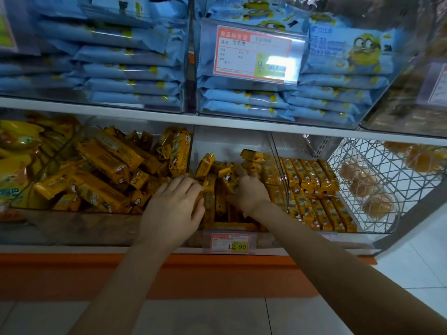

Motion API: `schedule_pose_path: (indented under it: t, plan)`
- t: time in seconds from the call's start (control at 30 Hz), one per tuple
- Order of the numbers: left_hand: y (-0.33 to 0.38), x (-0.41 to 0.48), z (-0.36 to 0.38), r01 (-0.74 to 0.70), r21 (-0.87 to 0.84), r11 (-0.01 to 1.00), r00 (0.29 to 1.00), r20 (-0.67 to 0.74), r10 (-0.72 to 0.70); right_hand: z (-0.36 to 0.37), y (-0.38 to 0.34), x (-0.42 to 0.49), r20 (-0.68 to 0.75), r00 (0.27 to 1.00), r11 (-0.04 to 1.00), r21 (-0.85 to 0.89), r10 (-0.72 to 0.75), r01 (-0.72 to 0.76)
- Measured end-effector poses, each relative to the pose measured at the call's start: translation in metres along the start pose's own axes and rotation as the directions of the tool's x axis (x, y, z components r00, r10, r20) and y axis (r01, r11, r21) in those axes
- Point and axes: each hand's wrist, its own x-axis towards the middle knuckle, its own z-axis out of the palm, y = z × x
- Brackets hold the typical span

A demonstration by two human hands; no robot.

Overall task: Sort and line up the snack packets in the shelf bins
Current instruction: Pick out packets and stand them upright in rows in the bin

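Yellow snack packets fill three clear bins on the lower shelf. The left bin holds a jumbled heap (108, 170). In the middle bin (232, 141), several packets (212, 201) stand on edge in a row, with loose ones (252, 157) behind. The right bin holds neat rows (312, 187). My left hand (174, 209) lies over the middle bin's front left, fingers straight, touching the standing packets. My right hand (249, 192) reaches into the middle bin, fingers curled around a yellow packet (229, 182).
Blue packets (266, 100) are stacked in clear bins on the upper shelf, behind a price tag (251, 53). A second price tag (229, 243) hangs on the middle bin's front. A wire basket (377, 184) of wrapped buns stands at right. An orange base (193, 274) runs below.
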Motion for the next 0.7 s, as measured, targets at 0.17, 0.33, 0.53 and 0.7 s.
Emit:
schedule_pose_path:
  t: [0.17, 0.33, 0.53, 0.7]
  plan:
    - [0.01, 0.004, 0.0, 0.061, -0.067, 0.996, 0.998, -0.03, -0.063, -0.018, 0.004, -0.028, -0.202, 0.976, 0.957, 0.254, -0.086, 0.137]
    - [0.045, 0.011, -0.006, 0.222, -0.415, 0.882, 0.969, -0.009, -0.248, -0.02, 0.003, -0.06, -0.42, 0.887, 0.854, 0.374, -0.193, 0.363]
    - [0.068, 0.015, -0.014, 0.275, -0.707, 0.652, 0.909, -0.029, -0.415, -0.023, 0.002, -0.079, -0.332, 0.904, 0.639, 0.64, -0.271, 0.427]
    - [0.07, 0.02, -0.018, 0.281, -0.877, 0.39, 0.893, 0.091, -0.44, -0.049, 0.015, -0.088, -0.229, 0.955, 0.308, 0.909, -0.19, 0.279]
